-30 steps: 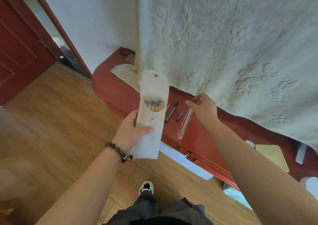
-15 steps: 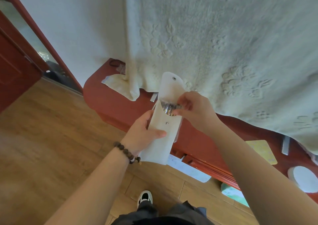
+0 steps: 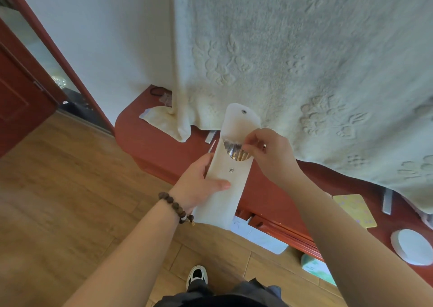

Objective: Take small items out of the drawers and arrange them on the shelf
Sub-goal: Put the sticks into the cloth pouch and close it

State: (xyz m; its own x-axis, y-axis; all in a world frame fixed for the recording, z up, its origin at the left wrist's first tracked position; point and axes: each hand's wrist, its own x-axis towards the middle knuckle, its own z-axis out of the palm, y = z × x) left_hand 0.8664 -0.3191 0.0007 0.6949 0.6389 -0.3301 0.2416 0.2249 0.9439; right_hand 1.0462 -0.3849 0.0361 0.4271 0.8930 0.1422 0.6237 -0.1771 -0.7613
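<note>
Left hand (image 3: 199,187) is gripping a long white felt pouch (image 3: 228,182) around its middle, thumb lying across the front just below the lower snap stud, fingers wrapped behind; a dark beaded bracelet (image 3: 176,207) is sitting on that wrist. Pouch is being held upright and slightly tilted, flap (image 3: 241,119) standing open at the top, over the front edge of the red wooden shelf (image 3: 150,142). Right hand (image 3: 269,153) is reaching into the pouch mouth, fingertips (image 3: 246,147) pinching at the contents there: a bundle of thin sticks in crinkled clear wrap (image 3: 235,152), tips showing in the opening; exactly which piece is being pinched cannot be told. Behind the hands a cream embossed blanket (image 3: 293,60) is hanging down over the shelf's back, its corner draping onto the shelf surface. Farther right on the shelf a yellow patterned card (image 3: 355,209) and a white round pad (image 3: 412,247) are lying apart from each other, with a small grey bar (image 3: 387,201) just beyond the card. Under the shelf edge a drawer (image 3: 281,229) is standing open, pale paper (image 3: 260,237) showing in it. Below, a wooden floor (image 3: 58,189) and one black-and-white shoe (image 3: 197,276) are showing.
</note>
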